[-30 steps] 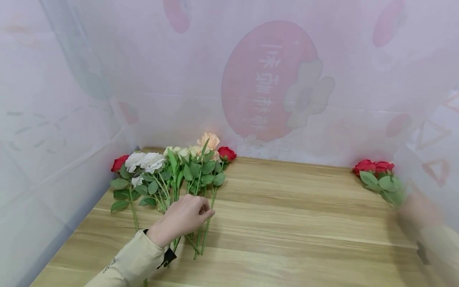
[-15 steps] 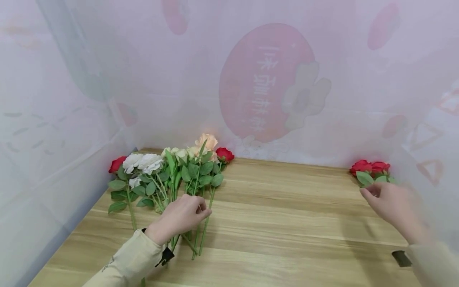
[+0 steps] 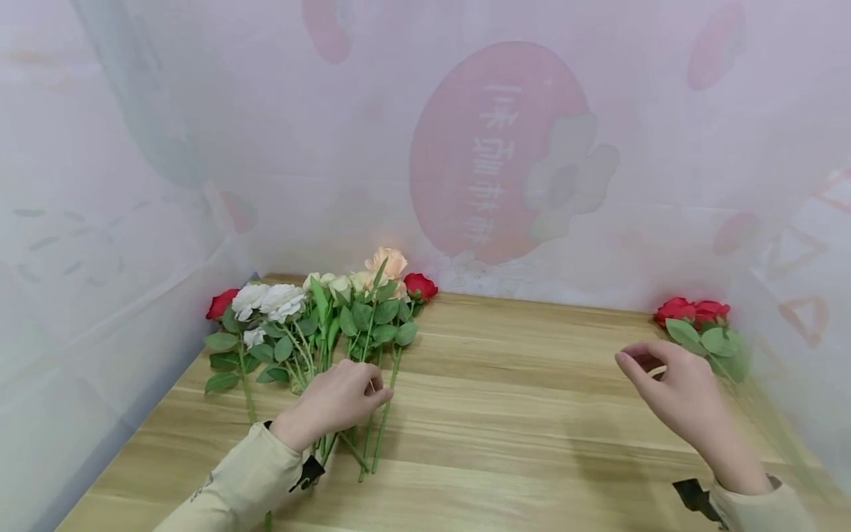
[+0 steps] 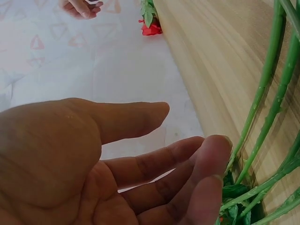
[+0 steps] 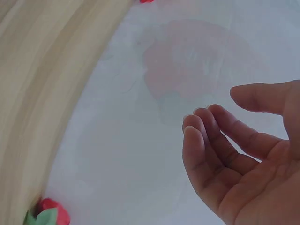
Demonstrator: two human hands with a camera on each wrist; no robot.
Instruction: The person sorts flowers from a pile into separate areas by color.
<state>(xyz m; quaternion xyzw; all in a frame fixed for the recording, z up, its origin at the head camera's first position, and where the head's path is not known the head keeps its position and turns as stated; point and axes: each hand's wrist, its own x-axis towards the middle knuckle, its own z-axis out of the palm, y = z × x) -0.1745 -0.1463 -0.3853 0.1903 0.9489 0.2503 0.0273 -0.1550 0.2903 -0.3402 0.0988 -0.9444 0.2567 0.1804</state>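
My left hand (image 3: 335, 403) hovers over the green stems of a flower row, fingers loosely bent and holding nothing. In the left wrist view, stems (image 4: 269, 89) run beside its fingertips, with a gap between thumb and fingers. The row includes white flowers (image 3: 272, 301), a peach rose (image 3: 388, 262), a red rose (image 3: 420, 287) and another red rose (image 3: 221, 304) at its left end. To the right, my right hand (image 3: 685, 406) is raised over the table with relaxed, empty fingers. Beyond it lie two red roses (image 3: 694, 312), their stems partly hidden behind the hand and forearm.
The wood-grain table (image 3: 518, 428) meets a pale printed sheet (image 3: 319, 148) along its back edge. More sheet hangs at the left and right sides. Bare wood lies between the flower row and the two roses.
A second ago the right hand was blurred at the stems of the two red roses; it has moved left, off them, and the roses stay on the table. The left hand has barely moved.
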